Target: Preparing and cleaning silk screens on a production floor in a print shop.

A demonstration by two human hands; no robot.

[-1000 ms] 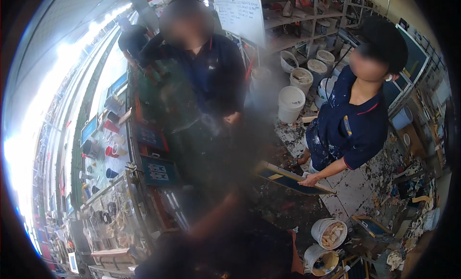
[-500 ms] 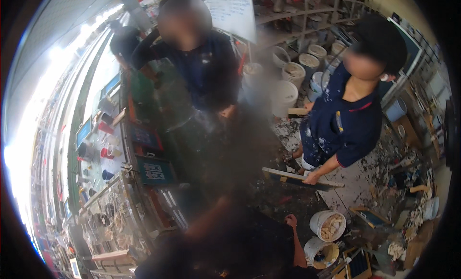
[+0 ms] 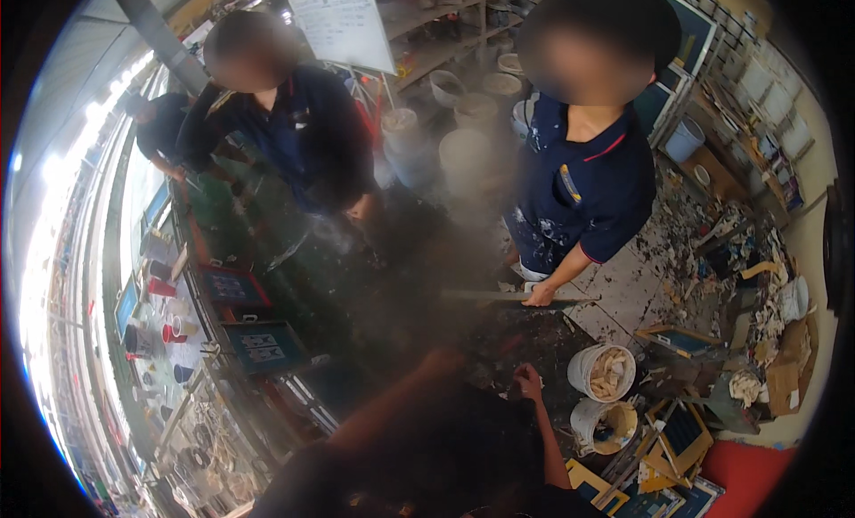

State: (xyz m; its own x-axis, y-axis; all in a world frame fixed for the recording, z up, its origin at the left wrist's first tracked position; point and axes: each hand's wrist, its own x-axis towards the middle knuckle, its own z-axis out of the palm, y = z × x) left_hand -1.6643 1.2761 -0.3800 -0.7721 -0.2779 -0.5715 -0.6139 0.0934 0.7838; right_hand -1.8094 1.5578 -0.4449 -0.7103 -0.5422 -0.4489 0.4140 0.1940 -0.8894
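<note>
My left hand (image 3: 442,363) reaches forward from the lower edge, dim and smeared by a dark blur, so its fingers cannot be made out. My right hand (image 3: 528,382) is raised in front of my dark shirt, fingers loosely bent and apart, with no held thing visible. Just beyond it, a co-worker on the right grips a long, flat framed board (image 3: 499,296) edge-on at thigh height. To the right of my right hand stands a white bucket (image 3: 577,375) with pale scraps in it. A second bucket (image 3: 595,447) is close below.
Wooden frames (image 3: 674,438) lean in a pile at lower right. Left runs a workbench with cups (image 3: 161,287) and printing screens (image 3: 263,346). Another co-worker (image 3: 312,144) stands ahead, a further person (image 3: 160,130) behind. Buckets, shelves and a whiteboard (image 3: 343,24) fill the back; scraps litter the floor.
The view has shifted, and the right-hand co-worker appears nearer, with the framed board held more level. My left forearm shows more clearly, and my right hand is higher.
</note>
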